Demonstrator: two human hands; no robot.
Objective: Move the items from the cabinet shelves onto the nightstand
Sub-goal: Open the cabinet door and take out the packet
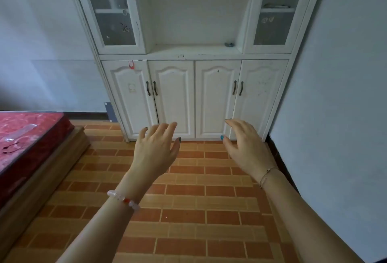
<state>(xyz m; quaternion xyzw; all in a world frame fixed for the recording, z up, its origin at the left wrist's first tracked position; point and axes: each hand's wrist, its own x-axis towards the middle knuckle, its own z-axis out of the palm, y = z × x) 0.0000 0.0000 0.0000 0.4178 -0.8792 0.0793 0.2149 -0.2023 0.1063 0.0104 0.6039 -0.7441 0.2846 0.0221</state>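
A small dark item [229, 44] is seen at the right end of the lowest open shelf of the cabinet [173, 99], and a few more things are dimly made out behind its glass side doors. The left hand [156, 149] and the right hand [245, 147] are held apart before the cabinet's lower doors, fingers spread, nothing gripped, probably readied for a reach upward. No nightstand is shown. A bed [25, 137] is seen left of the cabinet.

Single view: head-worn, wide-angle. It looks forward and down, facing the white cabinet [194, 95] nearly square-on and near. The cabinet's upper part runs out of frame and its sides lean outward toward the top. The tiled floor [188, 231] fills the lower half. A bed [31, 137] corner sits at the left edge, the wall [345, 95] at the right. The left forearm [100, 221] and right forearm [303, 210] enter from the bottom edge.
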